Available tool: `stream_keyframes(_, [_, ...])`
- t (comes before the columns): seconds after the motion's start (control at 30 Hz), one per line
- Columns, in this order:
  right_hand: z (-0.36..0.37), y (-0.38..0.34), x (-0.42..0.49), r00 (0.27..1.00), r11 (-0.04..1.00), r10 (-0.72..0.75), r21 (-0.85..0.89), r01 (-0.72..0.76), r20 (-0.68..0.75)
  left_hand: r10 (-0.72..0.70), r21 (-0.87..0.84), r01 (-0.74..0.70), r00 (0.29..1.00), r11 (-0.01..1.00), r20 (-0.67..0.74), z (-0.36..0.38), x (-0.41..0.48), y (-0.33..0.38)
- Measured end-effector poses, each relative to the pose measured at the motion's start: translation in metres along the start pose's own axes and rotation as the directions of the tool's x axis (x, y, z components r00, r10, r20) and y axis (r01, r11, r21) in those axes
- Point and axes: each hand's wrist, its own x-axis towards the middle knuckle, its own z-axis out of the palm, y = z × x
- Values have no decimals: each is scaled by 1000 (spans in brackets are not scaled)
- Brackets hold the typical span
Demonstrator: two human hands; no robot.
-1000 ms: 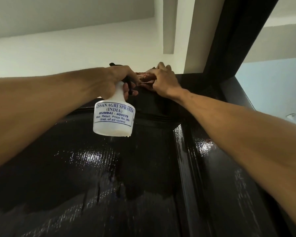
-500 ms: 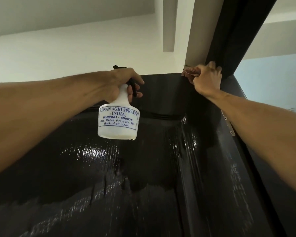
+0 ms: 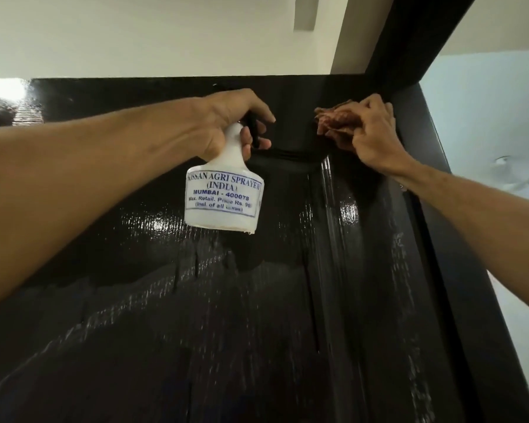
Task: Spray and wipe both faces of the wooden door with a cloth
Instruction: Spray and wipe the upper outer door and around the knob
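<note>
The right hand point(image 3: 376, 138) clutches the cloth point(image 3: 336, 119) against the top corner of the door point(image 3: 257, 331) to wipe; the left hand point(image 3: 235, 117) grips the spray bottle point(image 3: 223, 196) before the door (ready to spray).

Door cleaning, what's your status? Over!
Left hand grips spray bottle. Right hand presses cloth near door top right corner. Panel wet, streaky. Nothing blocking.

Head cam, upward, close on door point(image 3: 171, 346).
</note>
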Motion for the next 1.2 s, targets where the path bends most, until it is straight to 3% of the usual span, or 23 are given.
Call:
stream_keyframes(0.07, [1,-1,-11,999,999,49,-10,-49,-12,-6,-3,6,1000,1000,23,2,-6,-8])
stream_keyframes(0.17, [-5,-22,-61,988,993,-118,13,117,103,-18,-25,19,999,1000,47,4,-15,-19])
stream_keyframes(0.23, [-16,-27,-94,937,967,-255,44,252,241,-55,-27,58,996,998,76,14,-24,-28])
stream_keyframes(0.27, [-18,-24,-94,928,955,-295,31,296,228,-69,-29,71,994,997,83,18,-28,-32])
stream_keyframes(0.37, [-20,-1,-57,993,995,-92,-23,94,75,-91,-44,94,993,995,71,35,-36,-40])
stream_keyframes(0.43, [-22,7,-55,996,997,-71,-33,73,57,-101,-51,104,994,993,52,54,-45,-45])
stream_keyframes(0.53, [-20,-3,-101,949,961,-277,41,274,149,-104,-61,105,994,993,13,66,-52,-53])
stream_keyframes(0.63, [-24,4,-137,834,878,-478,122,463,276,-127,-94,121,990,988,-63,79,-63,-57])
stream_keyframes(0.7, [-27,18,-118,863,895,-445,104,433,239,-146,-88,138,984,986,-98,89,-72,-62])
stream_keyframes(0.8, [-30,38,-94,952,961,-269,104,256,143,-167,-69,159,975,985,-149,108,-86,-71])
stream_keyframes(0.97, [-33,36,-152,879,900,-431,158,405,204,-177,11,183,961,983,-212,121,-113,-86])
stream_keyframes(1.2, [-31,26,-154,952,962,-261,131,241,162,-249,11,257,946,966,-210,125,-145,-118])
